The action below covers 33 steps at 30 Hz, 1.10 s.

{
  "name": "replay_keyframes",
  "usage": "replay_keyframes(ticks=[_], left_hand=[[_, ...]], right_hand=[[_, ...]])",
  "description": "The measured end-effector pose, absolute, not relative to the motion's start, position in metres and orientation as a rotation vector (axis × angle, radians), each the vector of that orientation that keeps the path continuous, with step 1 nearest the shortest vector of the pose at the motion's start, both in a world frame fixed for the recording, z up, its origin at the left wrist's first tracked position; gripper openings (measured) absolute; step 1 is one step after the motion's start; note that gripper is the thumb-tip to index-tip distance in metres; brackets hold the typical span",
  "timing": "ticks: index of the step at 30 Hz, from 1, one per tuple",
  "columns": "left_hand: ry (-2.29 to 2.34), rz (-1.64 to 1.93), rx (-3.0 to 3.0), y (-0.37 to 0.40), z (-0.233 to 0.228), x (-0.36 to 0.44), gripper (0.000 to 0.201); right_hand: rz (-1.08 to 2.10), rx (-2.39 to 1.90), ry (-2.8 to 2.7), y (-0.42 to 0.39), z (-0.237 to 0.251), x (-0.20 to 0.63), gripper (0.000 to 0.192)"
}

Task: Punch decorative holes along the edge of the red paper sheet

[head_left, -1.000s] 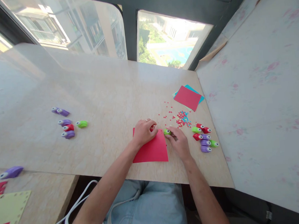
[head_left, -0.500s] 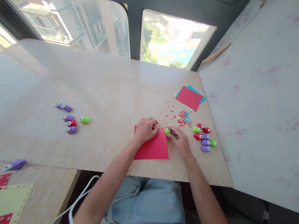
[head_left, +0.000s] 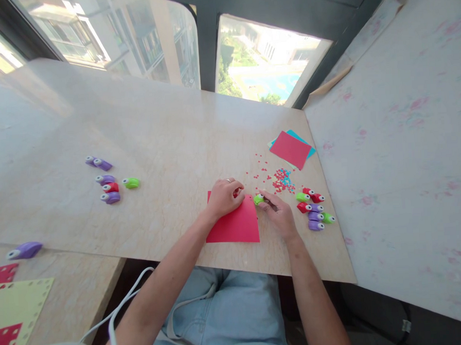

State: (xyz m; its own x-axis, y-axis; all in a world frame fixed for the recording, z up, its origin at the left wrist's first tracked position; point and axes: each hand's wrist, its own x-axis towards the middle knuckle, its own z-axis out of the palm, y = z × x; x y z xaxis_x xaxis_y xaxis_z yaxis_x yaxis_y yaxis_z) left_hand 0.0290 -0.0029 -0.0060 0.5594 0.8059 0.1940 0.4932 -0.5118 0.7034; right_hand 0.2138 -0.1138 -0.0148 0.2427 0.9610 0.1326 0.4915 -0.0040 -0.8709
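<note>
Marble tabletop (head_left: 167, 140) carries a cluster of small punches (head_left: 313, 209) at three o'clock of the right hand (head_left: 279, 216), confetti (head_left: 279, 180) at twelve. Its fingers pinch a green punch (head_left: 258, 199) at the red paper (head_left: 235, 225) corner; left hand (head_left: 224, 196) fingers curl, pressing the sheet's top edge.

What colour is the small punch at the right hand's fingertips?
Bright green punch, at the right hand, against the red paper's edge; head view.

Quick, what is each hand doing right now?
Left hand: fingers curled, pressing down the red paper.
Right hand: holding the green punch.
</note>
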Motion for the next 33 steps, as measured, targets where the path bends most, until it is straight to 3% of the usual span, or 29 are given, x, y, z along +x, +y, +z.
replay_keyframes(ticks=[33], left_hand=[[1.007,0.672,2.292,-0.0036,-0.0108,0.0276,0.018]], right_hand=[[0.684,-1.578,-1.441,-0.1163,-0.0148,0.2132,0.034]])
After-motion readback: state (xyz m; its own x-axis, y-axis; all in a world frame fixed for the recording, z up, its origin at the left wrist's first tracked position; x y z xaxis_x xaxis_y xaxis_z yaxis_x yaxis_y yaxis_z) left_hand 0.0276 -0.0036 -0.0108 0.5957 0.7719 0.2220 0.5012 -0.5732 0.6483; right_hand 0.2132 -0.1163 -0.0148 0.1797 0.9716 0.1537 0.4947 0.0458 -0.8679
